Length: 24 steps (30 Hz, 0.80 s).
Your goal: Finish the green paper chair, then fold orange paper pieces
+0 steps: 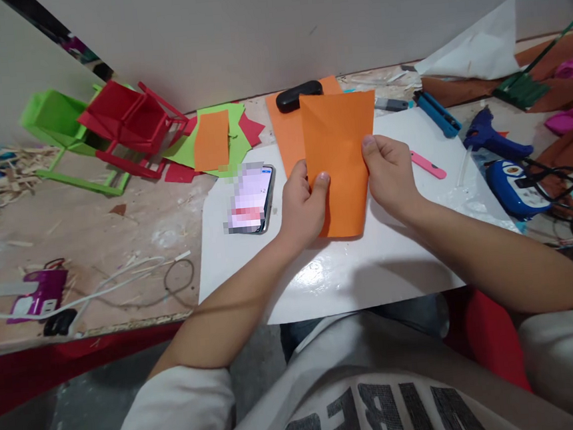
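Note:
An orange sheet of paper (340, 157) is held up in front of me, slightly curved at its lower end. My left hand (304, 203) is closed on its left edge, thumb on the front face. On the right edge, my right hand (388, 171) pinches the sheet with its thumb in front. Fingers behind the paper are hidden. Below lies a white sheet (303, 287). A phone (252, 201) with a lit screen rests left of my left hand. Beside my right hand is a pink cutter (428, 165).
Red (130, 118) and green (60, 124) miniature rocking chairs stand at back left, near paper pieces (212, 141). A black case (299, 97) sits behind the held sheet. On the right are a blue stapler (438, 115), a glue gun (495, 136) and black cables (572, 190).

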Tool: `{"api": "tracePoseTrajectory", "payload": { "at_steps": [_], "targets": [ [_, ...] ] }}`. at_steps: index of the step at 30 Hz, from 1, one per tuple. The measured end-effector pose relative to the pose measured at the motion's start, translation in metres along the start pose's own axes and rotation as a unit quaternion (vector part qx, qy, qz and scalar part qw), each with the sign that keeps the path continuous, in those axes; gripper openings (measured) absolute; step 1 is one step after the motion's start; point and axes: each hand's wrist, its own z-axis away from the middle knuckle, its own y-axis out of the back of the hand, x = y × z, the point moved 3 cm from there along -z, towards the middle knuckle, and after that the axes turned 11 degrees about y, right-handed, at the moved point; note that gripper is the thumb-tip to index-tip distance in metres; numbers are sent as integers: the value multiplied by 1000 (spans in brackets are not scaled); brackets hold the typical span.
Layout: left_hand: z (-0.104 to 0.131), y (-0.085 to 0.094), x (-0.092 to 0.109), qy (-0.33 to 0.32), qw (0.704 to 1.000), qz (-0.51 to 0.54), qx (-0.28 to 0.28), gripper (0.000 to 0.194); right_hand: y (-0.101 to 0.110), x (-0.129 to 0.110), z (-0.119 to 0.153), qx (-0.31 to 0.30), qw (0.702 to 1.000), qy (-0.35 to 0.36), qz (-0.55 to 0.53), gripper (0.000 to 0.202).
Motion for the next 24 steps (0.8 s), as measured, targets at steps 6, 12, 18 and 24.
{"api": "tracePoseTrajectory", "payload": {
  "at_steps": [6, 12, 18, 24],
  "targets": [
    [-2, 4, 3, -13, 1000, -18, 12, 67, -1, 3, 0, -36, 999, -5, 11, 80],
    [-2, 4, 4, -31, 999, -21, 19, 62, -1, -3, 0, -49, 999, -2, 21, 81],
    [-5, 6, 3, -70, 996, -26, 46, 62, -2, -8, 1, -56, 996, 12, 64, 80],
    [-6, 9, 5, -93, 991, -35, 90, 64, -4, -7, 2, -87, 993, 14, 80, 81]
  ]
}}
